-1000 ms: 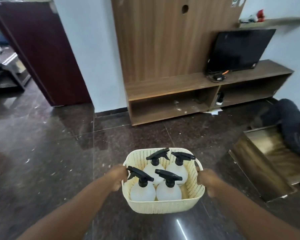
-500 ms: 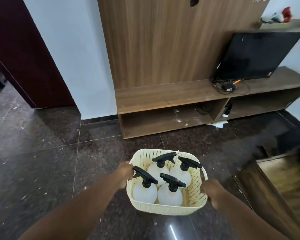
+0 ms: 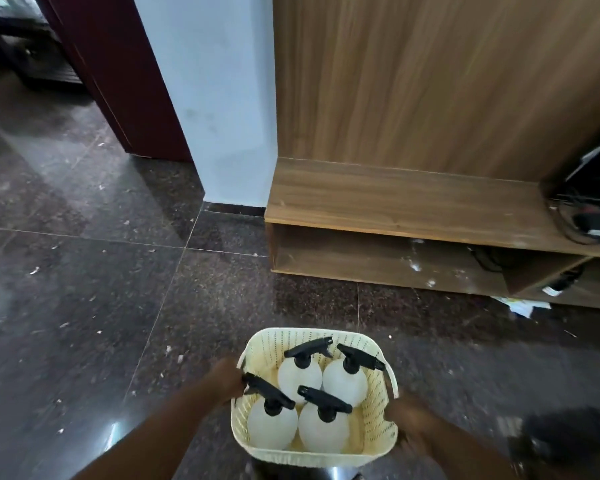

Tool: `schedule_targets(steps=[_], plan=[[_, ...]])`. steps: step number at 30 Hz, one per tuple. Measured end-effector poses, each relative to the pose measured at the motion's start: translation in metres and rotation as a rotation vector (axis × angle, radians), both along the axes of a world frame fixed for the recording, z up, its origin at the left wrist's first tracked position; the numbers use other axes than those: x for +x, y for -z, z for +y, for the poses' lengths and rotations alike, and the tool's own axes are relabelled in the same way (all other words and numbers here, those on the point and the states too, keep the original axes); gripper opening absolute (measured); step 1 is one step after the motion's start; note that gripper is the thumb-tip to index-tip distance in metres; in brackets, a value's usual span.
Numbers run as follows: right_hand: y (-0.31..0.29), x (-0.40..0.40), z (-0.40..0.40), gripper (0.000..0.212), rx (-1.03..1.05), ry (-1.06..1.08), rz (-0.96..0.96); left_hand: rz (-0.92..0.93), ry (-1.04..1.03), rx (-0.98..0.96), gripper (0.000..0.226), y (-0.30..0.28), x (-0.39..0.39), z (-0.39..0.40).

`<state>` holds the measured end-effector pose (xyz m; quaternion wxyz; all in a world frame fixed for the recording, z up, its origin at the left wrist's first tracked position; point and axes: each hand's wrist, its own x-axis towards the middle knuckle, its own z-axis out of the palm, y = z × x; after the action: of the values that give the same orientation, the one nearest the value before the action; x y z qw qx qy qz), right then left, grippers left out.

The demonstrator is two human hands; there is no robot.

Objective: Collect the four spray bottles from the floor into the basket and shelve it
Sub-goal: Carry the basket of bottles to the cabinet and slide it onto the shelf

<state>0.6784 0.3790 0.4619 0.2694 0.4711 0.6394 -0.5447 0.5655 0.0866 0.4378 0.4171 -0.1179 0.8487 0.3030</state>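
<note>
I carry a cream perforated basket low in the view, above the dark floor. Inside it stand several white spray bottles with black trigger heads, upright and packed together. My left hand grips the basket's left rim and my right hand grips its right side; the right hand is blurred. The wooden shelf unit stands ahead, with an open lower compartment facing me.
A dark TV and tangled cables sit on the unit's top at the right. A white wall and a maroon door are to the left. Paper scraps lie on the speckled floor near the unit.
The view has closed in on the left end of the shelf unit, which now looks larger and nearer. The basket stays in both hands with the bottles inside.
</note>
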Motion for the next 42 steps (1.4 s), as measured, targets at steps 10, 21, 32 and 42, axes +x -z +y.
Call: schedule_targets(steps=[10,21,32,42], plan=[[0.169,-0.108,0.071,0.033,-0.012,-0.033,-0.088,-0.002,-0.152,0.095,0.022,0.14,-0.112,0.053],[0.32,-0.299,0.138,0.047,0.088,-0.025,0.275,0.478,-0.498,0.143,0.04,0.29,-0.27,0.154],[0.396,-0.428,0.16,0.047,0.512,-0.001,0.572,0.829,-0.415,0.303,0.051,0.359,-0.372,0.206],[0.494,-0.38,0.142,0.083,1.732,-1.247,1.213,1.772,0.745,-0.324,0.08,0.474,-0.328,0.218]])
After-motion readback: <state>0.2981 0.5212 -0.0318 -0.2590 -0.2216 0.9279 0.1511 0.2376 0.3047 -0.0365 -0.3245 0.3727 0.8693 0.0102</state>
